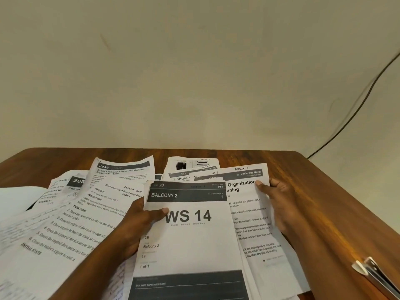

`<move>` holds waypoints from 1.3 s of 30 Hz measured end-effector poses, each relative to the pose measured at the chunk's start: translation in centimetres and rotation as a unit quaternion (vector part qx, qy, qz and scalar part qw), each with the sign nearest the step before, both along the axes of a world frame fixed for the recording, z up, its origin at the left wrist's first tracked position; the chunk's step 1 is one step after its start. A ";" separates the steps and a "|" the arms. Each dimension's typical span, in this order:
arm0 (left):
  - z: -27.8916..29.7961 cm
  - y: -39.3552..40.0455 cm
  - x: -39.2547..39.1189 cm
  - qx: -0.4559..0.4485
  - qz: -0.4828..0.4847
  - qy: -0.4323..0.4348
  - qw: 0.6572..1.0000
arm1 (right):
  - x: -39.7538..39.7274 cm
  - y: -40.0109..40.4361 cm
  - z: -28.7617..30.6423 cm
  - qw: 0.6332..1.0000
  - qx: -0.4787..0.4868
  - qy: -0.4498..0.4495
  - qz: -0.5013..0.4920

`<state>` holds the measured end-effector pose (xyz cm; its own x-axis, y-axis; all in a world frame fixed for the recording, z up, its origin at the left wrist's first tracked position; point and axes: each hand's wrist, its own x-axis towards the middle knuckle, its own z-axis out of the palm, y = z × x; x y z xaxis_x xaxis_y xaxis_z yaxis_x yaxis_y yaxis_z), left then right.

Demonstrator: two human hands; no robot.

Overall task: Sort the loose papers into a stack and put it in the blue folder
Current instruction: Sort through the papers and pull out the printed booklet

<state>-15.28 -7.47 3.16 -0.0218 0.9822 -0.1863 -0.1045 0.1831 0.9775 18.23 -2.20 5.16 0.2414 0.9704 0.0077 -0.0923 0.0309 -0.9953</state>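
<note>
Papers are lying spread over the worktop (303,169), and the person is gathering some of them between both hands near the front edge. The left hand (138,221) is gripping the left edge of the "WS 14" sheet (190,239), thumb curled across its face and fingers tucked out of sight beneath. The right hand (279,204) is holding the right edge of the "Organization" sheet (251,213), which is sitting partly under the WS 14 page, its thumb pressing near the top corner. Both sheets are running with their long axis away from the person, roughly parallel but offset sideways, so the coming move is likely turning on sliding them together until the edges are meeting. The remaining loose sheets are fanning out to the left and behind: the "Task goal" sheet (71,230) is lying askew just beside the left hand, the "2946" sheet (123,172) is curling up beyond it, and the "961" sheet (190,167) is resting behind the held pair. The left hand is plainly nearer to that scattered bunch. No blue folder is showing anywhere, so where it is waiting I cannot tell. How many sheets are pinched in each hand is hidden by overlap, and the lower edges are being cut off by the frame. A metal clip (376,276) is poking in at the lower right, only partly visible, and a dark cable (355,113) is trailing down the wall behind
</note>
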 end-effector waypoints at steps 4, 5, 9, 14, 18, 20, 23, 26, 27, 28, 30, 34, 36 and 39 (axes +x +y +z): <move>-0.2 0.2 -0.2 -0.002 0.001 -0.009 1.000 | -0.4 -0.1 0.0 0.999 -0.006 0.022 0.027; -0.3 0.2 -0.2 -0.001 0.002 -0.013 1.000 | -0.5 -0.1 0.0 0.999 -0.010 0.028 0.039; -0.3 0.2 -0.2 0.001 0.005 -0.021 1.000 | -1.4 -0.3 0.3 0.995 -0.039 0.044 0.087; -0.1 0.0 -0.2 0.007 0.002 -0.015 1.000 | -3.0 -1.1 0.9 0.990 -0.058 0.052 0.114; -0.2 0.2 -0.2 0.013 0.008 -0.005 1.000 | -4.3 -1.6 1.1 0.986 -0.073 0.048 0.139; -0.3 0.2 -0.2 0.015 0.008 -0.005 1.000 | -4.7 -1.8 1.2 0.985 -0.077 0.042 0.151; -0.4 0.3 -0.2 0.019 0.000 -0.012 1.000 | -5.5 -2.1 1.3 0.983 -0.084 0.040 0.159; -0.3 0.2 0.0 0.031 0.003 -0.009 0.999 | -6.5 -2.3 1.3 0.985 -0.088 0.033 0.145; -0.3 0.1 0.1 0.035 0.006 -0.006 0.999 | -6.7 -2.4 1.2 0.985 -0.091 0.032 0.141; -0.2 0.1 0.1 0.039 0.007 -0.002 0.999 | -7.0 -2.5 1.1 0.986 -0.094 0.028 0.137; -0.3 0.1 0.1 0.043 0.012 0.004 0.999 | -7.4 -2.6 1.0 0.986 -0.100 0.012 0.135; -0.5 0.4 0.2 0.038 0.035 0.002 0.999 | -8.0 -2.9 0.9 0.984 -0.101 0.010 0.148; -0.5 0.5 0.3 0.034 0.039 0.001 0.999 | -8.2 -3.1 1.1 0.983 -0.096 0.003 0.157; -0.7 0.7 0.4 0.029 0.047 -0.011 0.998 | -8.3 -3.2 1.1 0.982 -0.082 -0.009 0.171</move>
